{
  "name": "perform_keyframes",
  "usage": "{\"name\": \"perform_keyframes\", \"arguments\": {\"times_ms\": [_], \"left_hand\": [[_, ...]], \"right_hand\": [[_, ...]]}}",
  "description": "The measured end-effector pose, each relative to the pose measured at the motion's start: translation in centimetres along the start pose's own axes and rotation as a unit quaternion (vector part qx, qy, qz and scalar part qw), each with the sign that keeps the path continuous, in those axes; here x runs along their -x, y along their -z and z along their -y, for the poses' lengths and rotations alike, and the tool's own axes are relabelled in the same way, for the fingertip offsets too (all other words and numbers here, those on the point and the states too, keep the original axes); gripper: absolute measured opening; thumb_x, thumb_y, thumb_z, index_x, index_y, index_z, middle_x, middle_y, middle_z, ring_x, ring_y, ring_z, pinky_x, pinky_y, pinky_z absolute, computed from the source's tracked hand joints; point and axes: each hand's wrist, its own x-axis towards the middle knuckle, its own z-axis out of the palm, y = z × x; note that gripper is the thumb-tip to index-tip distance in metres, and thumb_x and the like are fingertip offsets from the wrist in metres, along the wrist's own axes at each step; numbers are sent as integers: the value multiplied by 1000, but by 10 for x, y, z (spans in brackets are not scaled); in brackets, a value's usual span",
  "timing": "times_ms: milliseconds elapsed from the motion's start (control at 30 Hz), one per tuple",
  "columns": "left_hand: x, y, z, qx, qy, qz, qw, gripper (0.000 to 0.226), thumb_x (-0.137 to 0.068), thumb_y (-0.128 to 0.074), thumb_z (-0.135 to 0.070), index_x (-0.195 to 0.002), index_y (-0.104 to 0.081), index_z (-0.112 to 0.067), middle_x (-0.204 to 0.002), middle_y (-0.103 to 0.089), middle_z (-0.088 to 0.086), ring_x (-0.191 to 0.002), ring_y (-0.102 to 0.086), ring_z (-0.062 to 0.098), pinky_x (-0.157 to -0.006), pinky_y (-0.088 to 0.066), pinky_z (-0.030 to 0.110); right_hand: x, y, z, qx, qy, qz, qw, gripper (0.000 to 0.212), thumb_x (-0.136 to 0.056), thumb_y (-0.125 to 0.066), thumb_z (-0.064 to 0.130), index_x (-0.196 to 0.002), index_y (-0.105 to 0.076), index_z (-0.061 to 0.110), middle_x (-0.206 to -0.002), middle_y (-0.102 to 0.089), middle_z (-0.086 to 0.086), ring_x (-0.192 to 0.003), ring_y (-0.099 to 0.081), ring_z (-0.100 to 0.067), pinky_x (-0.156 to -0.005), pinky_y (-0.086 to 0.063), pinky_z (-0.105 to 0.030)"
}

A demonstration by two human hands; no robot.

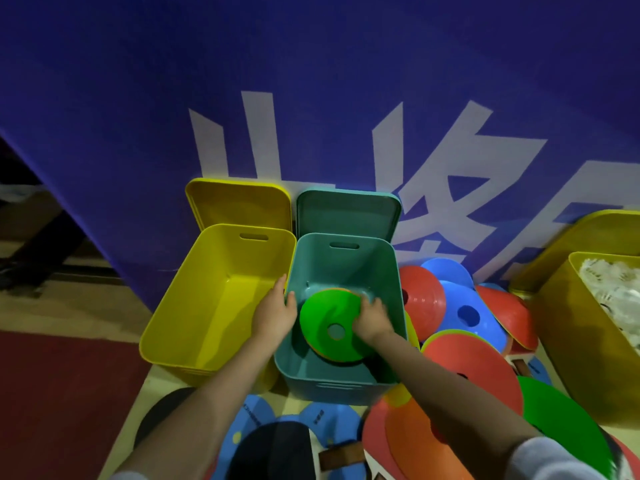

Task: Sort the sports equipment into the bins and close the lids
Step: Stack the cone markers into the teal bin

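Teal bin [341,320] sits centre, open top, long axis running near-to-far, handle slot on its far wall. Its teal lid [348,213] stands upright behind it against the blue banner [311,81]. Yellow bin [221,299] is just left, touching the teal one, also open, long axis near-far but angled a bit left; yellow lid [239,202] propped behind it.

Inside the teal bin: green disc cone [329,323] on top of a small stack w/ an orange edge showing under it. It lies tilted, centre hole facing up toward the camera.

Right hand [372,320] is down in the bin, fingers curled over the right edge of the green cone, gripping it; a bit blurred. Left hand [275,313] rests on the teal bin's left rim, fingers fairly straight along the wall, thumb inside the bin; holds nothing.

Right of the teal bin: pile of cones [457,317], red, blue, orange, green, overlapping. Far right, another yellow bin [568,341] w/ white shuttlecocks [613,292] inside.

Near edge: blue paddle-shaped things [256,417] w/ dark print, too small to read.

Banner carries big white characters, cropped & only partly seen; can't read them
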Motion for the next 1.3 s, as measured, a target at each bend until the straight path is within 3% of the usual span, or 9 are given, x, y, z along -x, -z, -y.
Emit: {"name": "perform_keyframes", "arguments": {"times_ms": [133, 233, 433, 567, 667, 867, 1067, 1167, 1300], "left_hand": [[7, 3, -3, -170, -186, -52, 966, 50, -91, -56, -23, -139, -46, -11, -134, -51, 17, -125, -44, 35, -100, -42, 45], [29, -9, -25, -148, -282, -39, 947, 45, -87, -53, -22, -131, -54, -13, -133, -51, 16, -129, -41, 35, -106, -39, 47], [80, -57, -105, 1, -334, 50, 941, 41, -88, -43, -25, -122, -61, -15, -121, -57, 7, -115, -50, 24, -103, -34, 28], [114, -94, -139, 51, -380, 68, 921, 36, -87, -43, -16, -117, -63, -13, -114, -57, 3, -110, -49, 16, -99, -36, 24], [137, -123, -148, 29, -414, 68, 907, 43, -85, -43, -18, -126, -56, -18, -125, -50, 1, -120, -43, 15, -106, -35, 29], [144, -161, -162, -19, -199, 32, 979, 70, -89, -55, -21, -151, -23, -13, -155, -20, 14, -142, -20, 28, -115, -19, 34], [134, -186, -166, -19, -3, 9, 1000, 75, -88, -59, -15, -150, -17, -4, -153, -25, 20, -139, -28, 35, -112, -25, 38], [128, -192, -167, 9, 23, 0, 1000, 65, -89, -57, -11, -148, -30, -9, -139, -48, 19, -123, -50, 35, -97, -42, 39], [129, -201, -170, -6, -74, -26, 997, 39, -91, -54, -12, -129, -58, -13, -122, -64, 10, -109, -61, 30, -87, -49, 37]], "right_hand": [[32, 43, -5, -131, 161, -93, 974, 51, -90, -51, 3, -141, -43, 8, -136, -46, -16, -126, -47, -26, -105, -30, -24], [58, 76, -42, -199, 199, -187, 941, 41, -88, -50, 4, -128, -56, 10, -119, -58, -5, -111, -55, -16, -98, -39, -23], [82, 104, -177, -191, -33, -273, 942, 35, -87, -52, 1, -121, -60, 5, -119, -62, -16, -112, -58, -29, -93, -41, -34], [95, 85, -243, -120, -139, -213, 960, 39, -86, -58, 8, -124, -53, -1, -119, -57, -28, -112, -54, -43, -87, -42, -42], [97, 67, -272, -95, -164, -150, 970, 55, -83, -62, 12, -133, -45, -2, -122, -54, -30, -115, -52, -43, -92, -41, -42], [93, 61, -286, -117, -126, -142, 975, 44, -80, -64, 11, -123, -55, 4, -115, -58, -21, -108, -56, -38, -86, -44, -38], [90, 69, -300, -129, -50, -170, 976, 40, -83, -58, 6, -123, -59, 12, -122, -56, -15, -104, -60, -36, -81, -47, -37], [91, 81, -318, -120, -17, -176, 977, 41, -85, -56, 7, -124, -61, 17, -129, -53, -13, -105, -60, -34, -80, -47, -36], [93, 104, -339, -141, 10, -203, 969, 31, -89, -54, 7, -117, -64, 14, -108, -60, -14, -96, -61, -34, -73, -41, -32]]}}
